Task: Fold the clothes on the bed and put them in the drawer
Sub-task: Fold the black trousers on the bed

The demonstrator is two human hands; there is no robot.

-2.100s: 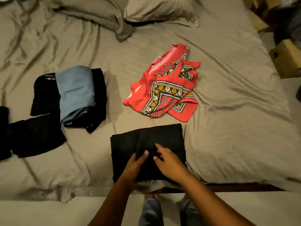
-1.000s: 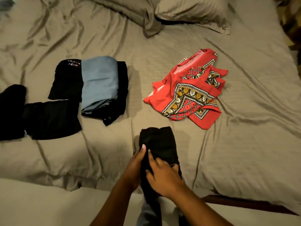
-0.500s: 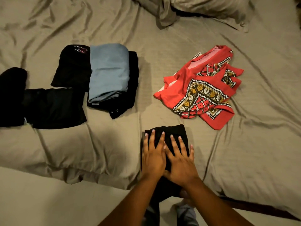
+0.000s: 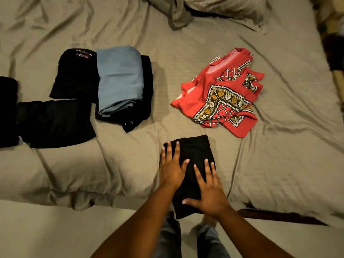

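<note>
A narrow folded black garment [image 4: 193, 151] lies at the near edge of the bed [image 4: 270, 164]. My left hand [image 4: 172, 166] presses flat on its left side with straight fingers. My right hand [image 4: 209, 190] lies flat on its lower right part, fingers spread. An unfolded red patterned garment [image 4: 221, 92] lies crumpled beyond it to the right. To the left sits a folded blue garment [image 4: 119, 79] on top of black clothes [image 4: 147, 94]. Further black folded pieces [image 4: 55, 121] lie at the left edge. No drawer is in view.
Two grey pillows [image 4: 219, 6] lie at the head of the bed. Boxes and clutter [image 4: 333, 27] stand beside the bed at the far right. The bed's dark frame [image 4: 279, 216] shows at the near right. My legs [image 4: 204, 241] are below.
The black garment went from a wide rectangle to a narrow fold. My hands have moved from gripping it to lying flat, and have since spread apart on it.
</note>
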